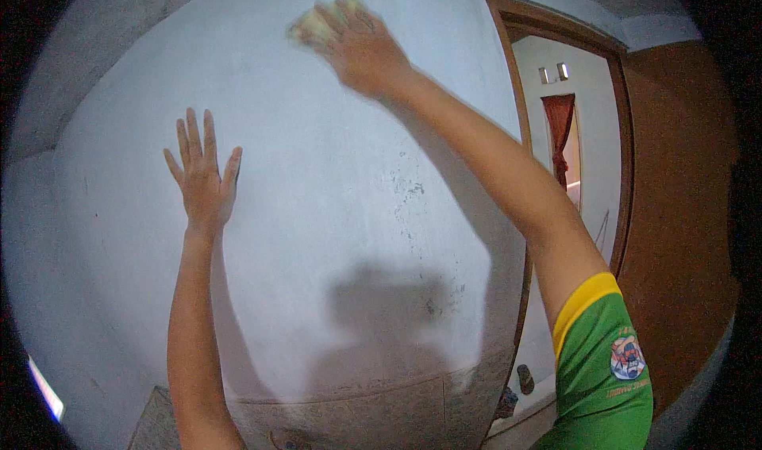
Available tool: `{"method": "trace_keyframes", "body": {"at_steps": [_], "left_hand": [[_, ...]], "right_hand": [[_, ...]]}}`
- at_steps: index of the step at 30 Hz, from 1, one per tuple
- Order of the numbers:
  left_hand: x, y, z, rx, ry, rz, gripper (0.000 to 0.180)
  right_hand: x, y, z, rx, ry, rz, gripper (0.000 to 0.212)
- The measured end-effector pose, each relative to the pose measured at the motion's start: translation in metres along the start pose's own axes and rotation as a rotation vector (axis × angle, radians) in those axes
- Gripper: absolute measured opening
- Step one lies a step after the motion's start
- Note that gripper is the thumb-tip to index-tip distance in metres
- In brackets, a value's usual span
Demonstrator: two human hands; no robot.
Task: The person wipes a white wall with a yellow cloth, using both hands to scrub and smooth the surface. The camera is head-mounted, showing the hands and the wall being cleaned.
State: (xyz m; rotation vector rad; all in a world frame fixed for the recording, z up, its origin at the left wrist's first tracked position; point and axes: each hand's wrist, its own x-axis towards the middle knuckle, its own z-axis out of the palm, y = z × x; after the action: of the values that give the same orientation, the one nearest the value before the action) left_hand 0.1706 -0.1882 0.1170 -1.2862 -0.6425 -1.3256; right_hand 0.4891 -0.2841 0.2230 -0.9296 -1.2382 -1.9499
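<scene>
A pale blue-white wall (317, 188) fills the middle of the head view. High on it, my right hand (361, 49) presses a yellowish cloth (313, 28) flat against the surface, fingers over the cloth and slightly blurred. Lower and to the left, my left hand (204, 172) lies with fingers spread against the wall, holding nothing. Dark flaked patches (409, 188) mark the paint below my right forearm. My shadow falls on the lower part of the wall.
To the right is a brown wooden door frame (508, 53) beside a brown door (675, 212). Through the opening, a red curtain (559, 132) hangs at a window. Grey tiles (357, 414) run along the wall's lower part. A dark small object (525, 378) rests near the doorway's foot.
</scene>
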Motion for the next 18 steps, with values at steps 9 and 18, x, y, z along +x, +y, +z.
{"method": "trace_keyframes", "body": {"at_steps": [9, 18], "left_hand": [[0.005, 0.004, -0.017, -0.004, -0.017, -0.054, 0.074], [0.006, -0.008, -0.030, -0.095, -0.009, -0.019, 0.074]], "right_hand": [[-0.106, 0.111, -0.037, 0.016, -0.050, 0.159, 0.047], [0.037, -0.054, -0.024, -0.026, -0.056, 0.128, 0.050]]}}
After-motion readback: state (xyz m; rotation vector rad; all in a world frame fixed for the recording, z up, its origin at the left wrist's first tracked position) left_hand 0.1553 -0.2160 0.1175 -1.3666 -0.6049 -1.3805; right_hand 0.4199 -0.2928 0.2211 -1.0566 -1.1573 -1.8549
